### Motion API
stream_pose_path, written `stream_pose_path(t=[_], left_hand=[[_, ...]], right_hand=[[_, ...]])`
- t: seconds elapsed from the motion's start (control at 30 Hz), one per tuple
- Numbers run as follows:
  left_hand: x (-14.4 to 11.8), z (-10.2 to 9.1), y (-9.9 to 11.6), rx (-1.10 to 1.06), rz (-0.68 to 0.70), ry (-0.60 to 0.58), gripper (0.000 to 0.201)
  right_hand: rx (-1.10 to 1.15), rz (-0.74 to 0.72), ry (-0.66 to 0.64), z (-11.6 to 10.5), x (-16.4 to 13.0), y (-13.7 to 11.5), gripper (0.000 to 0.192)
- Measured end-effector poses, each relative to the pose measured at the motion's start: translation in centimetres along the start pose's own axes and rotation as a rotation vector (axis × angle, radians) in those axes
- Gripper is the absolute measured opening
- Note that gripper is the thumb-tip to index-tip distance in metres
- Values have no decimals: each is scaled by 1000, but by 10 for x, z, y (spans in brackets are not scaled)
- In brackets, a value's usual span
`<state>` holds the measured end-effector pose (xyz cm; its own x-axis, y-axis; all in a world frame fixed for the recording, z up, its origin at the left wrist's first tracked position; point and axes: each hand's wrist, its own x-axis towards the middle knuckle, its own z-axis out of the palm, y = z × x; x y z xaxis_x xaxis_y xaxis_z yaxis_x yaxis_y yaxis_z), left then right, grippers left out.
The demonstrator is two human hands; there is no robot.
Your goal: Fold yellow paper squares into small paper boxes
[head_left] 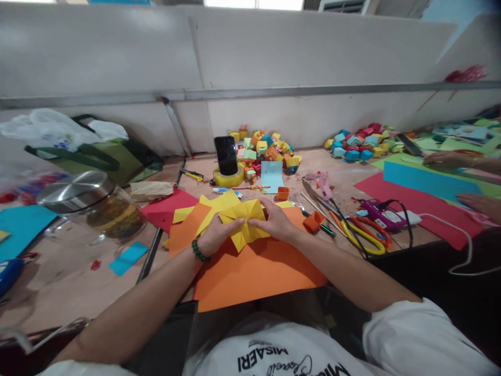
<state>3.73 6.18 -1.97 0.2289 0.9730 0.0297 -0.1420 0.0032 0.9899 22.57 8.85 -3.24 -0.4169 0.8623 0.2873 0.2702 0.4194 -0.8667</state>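
- Head view: nearest me, orange paper [258, 277] lies at the table's front edge, below my wrists.
- Just over it, my left hand [214, 232] pinches the yellow folded paper [245, 213], thumb on top near the middle; a dark green bracelet [199, 251] circles that wrist.
- My right hand [278, 222] pinches the same piece from its other side, the two thumb tips close together.
- Off to my right lie yellow-handled scissors [364, 244]; off to my left stands a lidded glass jar [113, 214].
- Farther right, another person's hand [475, 202] is by the edge of a blue sheet [426, 178].
- Beyond my hands, a phone [226, 154] stands tilted at a yellow tape roll [228, 179].
- Behind that, small paper cubes [260, 149] sit heaped near a pale wall [274, 117].
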Motion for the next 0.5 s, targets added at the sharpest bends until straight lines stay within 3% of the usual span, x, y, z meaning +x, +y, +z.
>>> stream_pose_path(t=[0.17,0.33,0.5], left_hand=[[1,-4,7,-113,-78,28,50],[2,-12,9,-113,-152,-12,44],[0,-12,9,-99,-244,-35,43]], right_hand=[[-137,-182,50,-11,-3,3,51],[-215,-434,-112,-20,-5,2,56],[-264,-442,-132,-18,-4,3,38]])
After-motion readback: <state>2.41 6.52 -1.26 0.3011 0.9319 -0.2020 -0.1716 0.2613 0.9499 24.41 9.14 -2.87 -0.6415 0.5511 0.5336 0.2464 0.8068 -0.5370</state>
